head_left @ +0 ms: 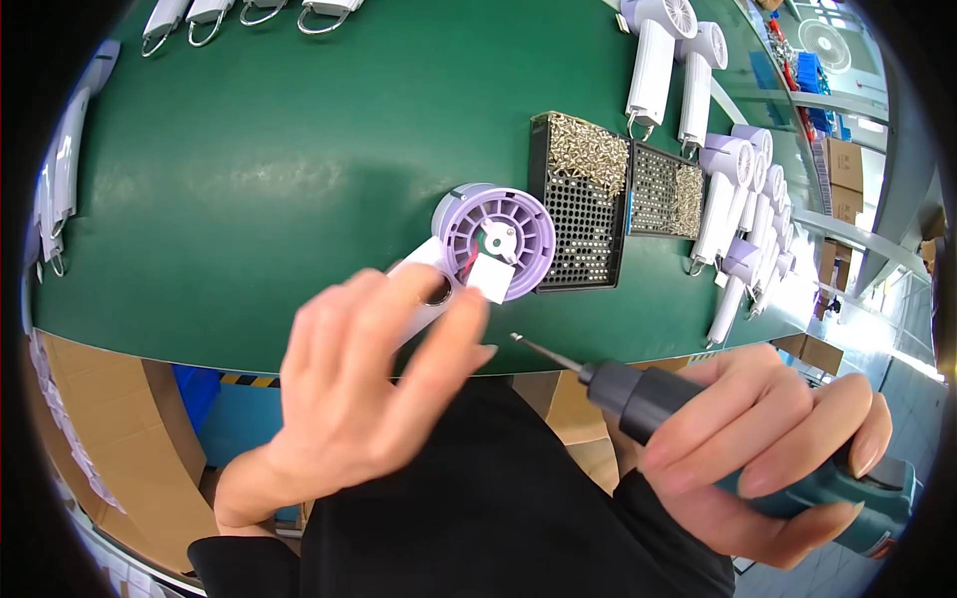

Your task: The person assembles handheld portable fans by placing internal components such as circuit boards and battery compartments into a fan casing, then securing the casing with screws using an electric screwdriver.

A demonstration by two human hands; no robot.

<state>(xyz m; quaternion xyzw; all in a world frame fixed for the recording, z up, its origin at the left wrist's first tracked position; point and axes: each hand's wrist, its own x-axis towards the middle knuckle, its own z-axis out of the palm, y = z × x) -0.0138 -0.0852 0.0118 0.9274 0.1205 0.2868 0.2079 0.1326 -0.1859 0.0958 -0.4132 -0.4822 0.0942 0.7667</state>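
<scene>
I have the lavender-and-white handheld fan (495, 242) lying on the green counter (249, 229), near its front edge, its slotted round head facing up. In the head I see a white hub (501, 237), a red wire (470, 261) and a white square piece (491, 280). My left hand (354, 389) is over the handle, its fingers extended and the index fingertip at the square piece; blur keeps me from telling whether it grips anything. My right hand (768, 439) is wrapped around a teal-and-black power screwdriver (648, 399), bit pointing toward the fan and apart from it. Just right of the fan head stands a black tray (539, 204) with screws, and beside that a smaller screw tray (653, 189). More fans (738, 199) line the counter's right side; others (324, 8) lie at the far edge.
</scene>
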